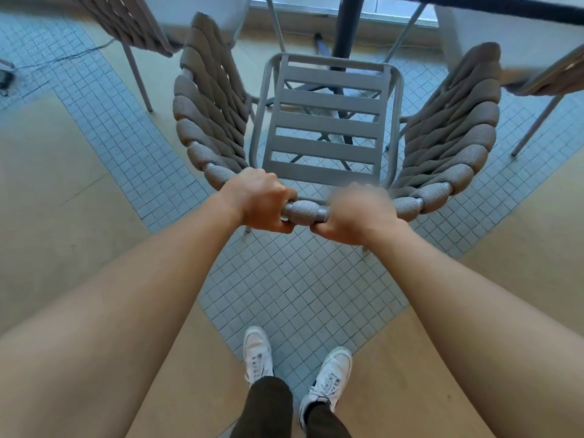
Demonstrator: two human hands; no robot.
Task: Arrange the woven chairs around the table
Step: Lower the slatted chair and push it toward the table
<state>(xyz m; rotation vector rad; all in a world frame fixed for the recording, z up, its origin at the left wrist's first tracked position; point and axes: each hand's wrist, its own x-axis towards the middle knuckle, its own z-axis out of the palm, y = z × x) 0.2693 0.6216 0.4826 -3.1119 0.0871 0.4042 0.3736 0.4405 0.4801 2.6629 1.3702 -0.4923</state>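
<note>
A: How are the hands placed?

B: The top rail of the woven chair is gripped by both; the left hand is clenched around it, and the right hand, though blurred, is closed on it too.

A: Where is the chair found?

B: It is seen on the tiled floor, facing the worktop, whose dark post is seen beyond the slatted seat. Another woven chair is set at the upper left.
</note>
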